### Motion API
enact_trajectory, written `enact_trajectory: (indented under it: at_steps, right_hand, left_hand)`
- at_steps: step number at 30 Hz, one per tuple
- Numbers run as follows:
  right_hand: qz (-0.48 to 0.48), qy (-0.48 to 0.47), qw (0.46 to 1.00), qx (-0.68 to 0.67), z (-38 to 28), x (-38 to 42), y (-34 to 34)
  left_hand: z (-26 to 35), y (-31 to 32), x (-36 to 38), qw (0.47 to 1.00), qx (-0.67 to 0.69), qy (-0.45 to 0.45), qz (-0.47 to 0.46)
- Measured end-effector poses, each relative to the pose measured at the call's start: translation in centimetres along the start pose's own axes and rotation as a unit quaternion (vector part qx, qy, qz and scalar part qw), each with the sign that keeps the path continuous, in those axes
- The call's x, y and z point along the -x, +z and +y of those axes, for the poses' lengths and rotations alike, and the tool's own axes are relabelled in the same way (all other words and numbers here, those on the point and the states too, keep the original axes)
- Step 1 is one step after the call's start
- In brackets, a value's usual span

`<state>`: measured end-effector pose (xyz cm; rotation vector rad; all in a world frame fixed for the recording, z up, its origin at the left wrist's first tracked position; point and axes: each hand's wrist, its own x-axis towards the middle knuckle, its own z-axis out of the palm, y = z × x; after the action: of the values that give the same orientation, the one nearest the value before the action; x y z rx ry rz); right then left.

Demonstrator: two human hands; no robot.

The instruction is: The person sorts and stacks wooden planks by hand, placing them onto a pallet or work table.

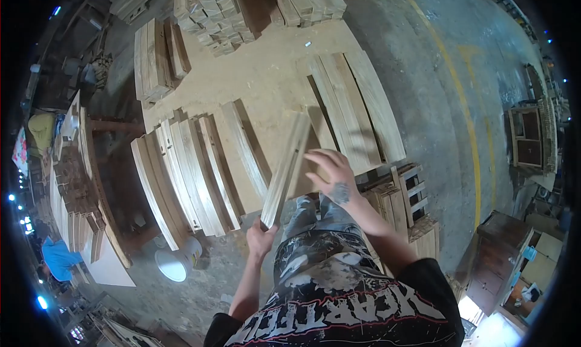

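Note:
My left hand (261, 238) is closed around the near end of a long wooden plank (285, 168), which slants up and away over the worktable. Just right of that plank, my right hand (330, 173) has its fingers spread and grips nothing. Another plank (247, 147) lies flat to the left of the held one. Farther left sits a row of several planks (189, 174) side by side. Beyond my right hand, several wide boards (351, 105) rest along the table's right edge.
The worktable (242, 78) carries stacked wooden blocks (212, 14) at its far side and more timber (154, 59) at far left. A white bucket (172, 262) stands on the floor near its left corner. A slatted wooden pallet (411, 193) is at right. A person in blue (59, 261) is far left.

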<state>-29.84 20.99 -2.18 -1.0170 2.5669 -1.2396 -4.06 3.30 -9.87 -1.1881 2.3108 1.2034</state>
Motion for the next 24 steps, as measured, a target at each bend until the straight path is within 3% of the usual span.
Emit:
enact_trajectory:
  at_steps: [3,7,10,17,20,21,24]
  right_hand:
    - [0.025,0.126,0.990,-0.059,3.4,3.8,0.2]
    - [-0.017,0.217,0.975,-0.042,5.5,10.0,0.4]
    - [-0.076,0.235,0.968,-0.037,6.4,12.5,0.4]
    - [-0.042,0.252,0.963,-0.089,6.3,13.2,1.3]
    - [-0.045,0.251,0.963,-0.084,6.6,12.9,1.0]
    - [-0.048,0.254,0.962,-0.083,6.7,12.9,0.9]
    - [-0.033,0.268,0.959,-0.084,7.8,13.2,0.7]
  left_hand:
    - [3.5,2.5,-2.1,0.993,0.098,-0.067,0.026]
    - [4.9,7.0,-6.9,0.985,0.145,-0.048,0.084]
    - [5.6,8.5,-9.5,0.982,0.144,-0.071,0.100]
    - [3.4,9.3,-9.8,0.960,0.156,-0.095,0.210]
    - [1.6,8.5,-10.0,0.938,0.157,-0.059,0.304]
    - [0.8,7.6,-9.9,0.949,0.168,-0.064,0.258]
    - [-0.3,5.9,-9.6,0.959,0.115,-0.050,0.254]
